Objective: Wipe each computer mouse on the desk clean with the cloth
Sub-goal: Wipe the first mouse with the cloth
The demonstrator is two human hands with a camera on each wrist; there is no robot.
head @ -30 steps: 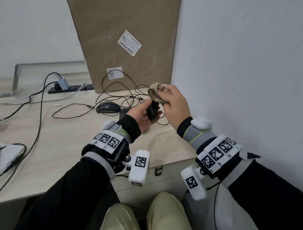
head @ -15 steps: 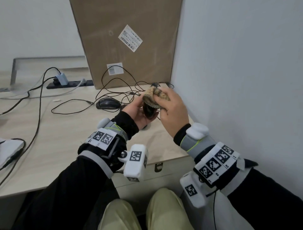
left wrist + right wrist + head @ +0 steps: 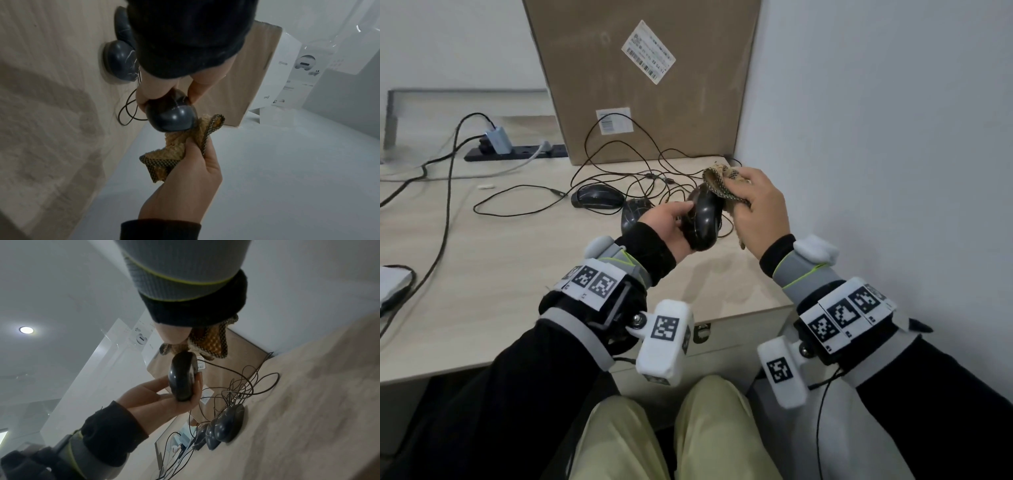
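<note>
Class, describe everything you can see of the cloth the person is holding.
The cloth is a small, crumpled rag, tan and fuzzy on one face, with a dark checked woven edge. It looks soft and absorbent. The right hand grips it bunched up above the desk, and one end of it meets the front of the black mouse that the left hand holds up.

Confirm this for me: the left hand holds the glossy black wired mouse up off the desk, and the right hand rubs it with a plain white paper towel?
Not quite. The left hand does hold the glossy black wired mouse up, but the right hand grips a tan woven cloth with a dark checked edge, not white paper towel. The left wrist view shows it.
</note>
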